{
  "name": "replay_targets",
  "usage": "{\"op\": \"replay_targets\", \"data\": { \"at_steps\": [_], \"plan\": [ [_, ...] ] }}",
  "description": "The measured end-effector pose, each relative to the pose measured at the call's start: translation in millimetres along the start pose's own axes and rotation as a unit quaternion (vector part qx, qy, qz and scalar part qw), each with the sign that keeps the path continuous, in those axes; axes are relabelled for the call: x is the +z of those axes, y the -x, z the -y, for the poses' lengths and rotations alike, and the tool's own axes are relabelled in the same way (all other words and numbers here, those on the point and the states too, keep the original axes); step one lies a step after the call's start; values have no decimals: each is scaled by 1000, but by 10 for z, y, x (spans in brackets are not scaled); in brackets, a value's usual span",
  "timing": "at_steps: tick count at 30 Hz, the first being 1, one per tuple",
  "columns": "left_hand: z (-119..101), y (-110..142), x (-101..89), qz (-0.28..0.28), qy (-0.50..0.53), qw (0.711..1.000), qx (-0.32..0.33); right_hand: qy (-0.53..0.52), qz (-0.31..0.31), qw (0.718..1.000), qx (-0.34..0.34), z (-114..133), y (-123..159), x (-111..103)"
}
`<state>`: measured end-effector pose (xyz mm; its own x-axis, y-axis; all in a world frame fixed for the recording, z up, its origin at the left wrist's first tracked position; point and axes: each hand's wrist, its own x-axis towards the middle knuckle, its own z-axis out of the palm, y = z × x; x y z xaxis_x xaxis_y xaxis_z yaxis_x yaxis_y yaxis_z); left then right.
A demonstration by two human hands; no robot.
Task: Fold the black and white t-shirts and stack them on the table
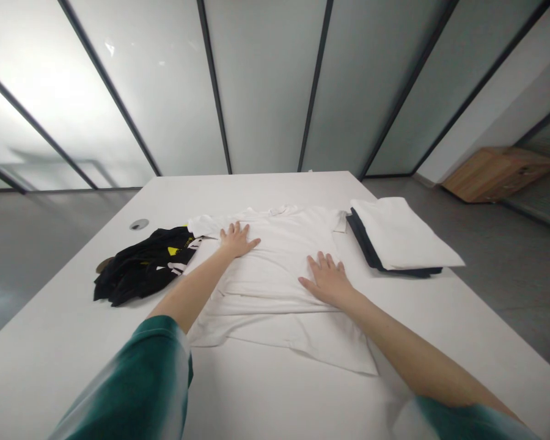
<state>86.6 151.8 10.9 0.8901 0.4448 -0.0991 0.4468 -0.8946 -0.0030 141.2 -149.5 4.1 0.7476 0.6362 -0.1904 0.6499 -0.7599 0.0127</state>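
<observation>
A white T-shirt [275,269] lies spread on the white table [275,397], its neckline at the far side and its hem nearest me. Creases run across its lower half. My left hand [237,239] rests palm down on the upper left part of the shirt, fingers spread. Lower and to the right, my right hand [327,280] lies flat on the shirt with its fingers apart. Neither hand grasps anything.
Left of the shirt is a crumpled black garment [146,263] with yellow and white print, close to its sleeve. On the right sits a stack of folded white [401,235] and dark cloth [366,241]. A round table grommet [139,224] and a wooden cabinet [495,174] also show.
</observation>
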Motion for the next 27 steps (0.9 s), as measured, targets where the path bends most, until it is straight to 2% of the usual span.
{"op": "replay_targets", "data": {
  "at_steps": [4,6,8,10,12,13,15,17,19,23,25,27],
  "plan": [
    [16,182,-161,-5,-28,998,53,31,-15,998,-44,-125,189,-214],
    [39,222,-293,23,-40,996,70,35,6,998,-60,-218,165,-377],
    [56,198,-414,62,-36,995,69,33,38,997,-52,-307,26,-551],
    [69,116,-492,62,-27,997,46,32,52,998,-33,-372,-220,-710],
    [82,-4,-510,4,-25,1000,13,23,30,999,-18,-395,-534,-824],
    [88,-68,-498,-29,-22,999,-2,10,-3,1000,-8,-390,-699,-856],
    [98,-191,-445,-47,0,998,-31,-27,-61,998,6,-353,-1009,-862],
    [109,-296,-379,-8,39,998,-54,-61,-84,995,-1,-293,-1261,-796],
    [127,-382,-326,25,82,994,-74,-88,-76,993,-9,-224,-1440,-695],
    [209,-532,-306,27,134,987,-83,-105,-55,993,11,-100,-1629,-581],
    [254,-605,-333,22,152,984,-89,-108,-65,991,53,-60,-1678,-614],
    [272,-672,-368,-6,193,976,-103,-122,-93,982,106,-40,-1713,-686]
  ]
}}
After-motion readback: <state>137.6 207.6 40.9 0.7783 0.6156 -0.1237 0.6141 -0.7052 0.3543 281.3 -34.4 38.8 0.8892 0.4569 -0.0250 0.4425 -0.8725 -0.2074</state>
